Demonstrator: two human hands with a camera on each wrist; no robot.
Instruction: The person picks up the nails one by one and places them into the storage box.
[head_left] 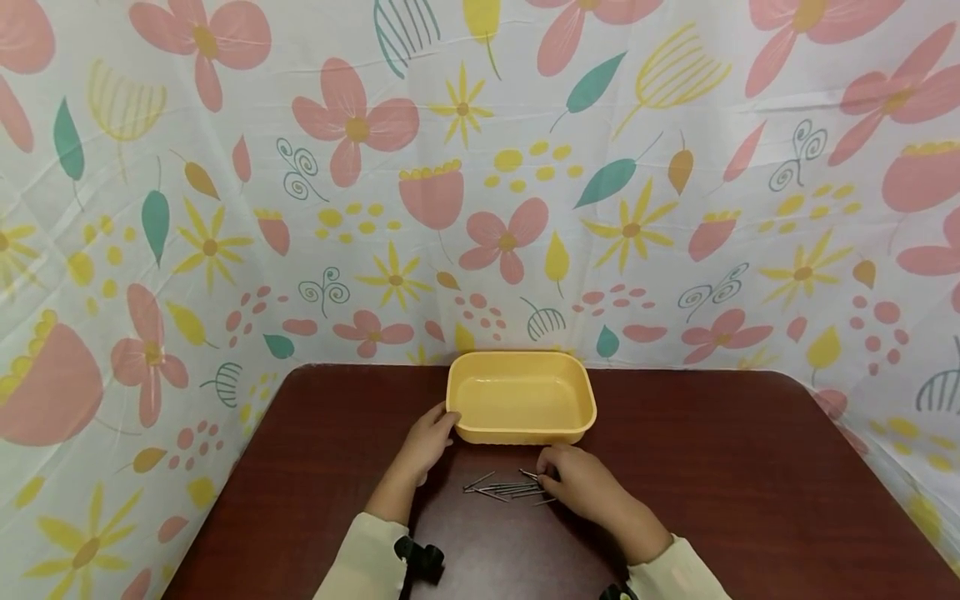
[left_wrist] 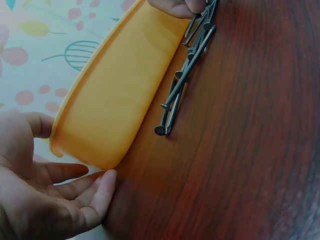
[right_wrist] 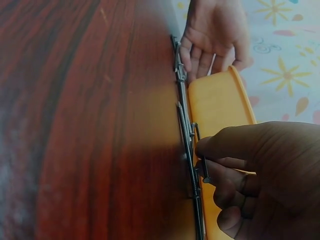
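Nails [left_wrist: 188, 70] lie in a loose, crossing heap on the table [head_left: 750, 467], just in front of the tray [head_left: 521, 402]. To do this step well, I would keep the pinch light but sure, raise the chosen nail slowly, and let no crossed shaft ride up with it. My right hand [head_left: 585, 483] pinches one nail [right_wrist: 206, 172] between thumb and forefinger, its head showing to one side of the thumb and its shaft to the other; the heap lies right beside those fingertips. I can't quite tell whether it is clear of its neighbours. My left hand [head_left: 426, 442] grasps the tray's left end, thumb at the rim, fingers by the lower corner, which should stop it sliding.
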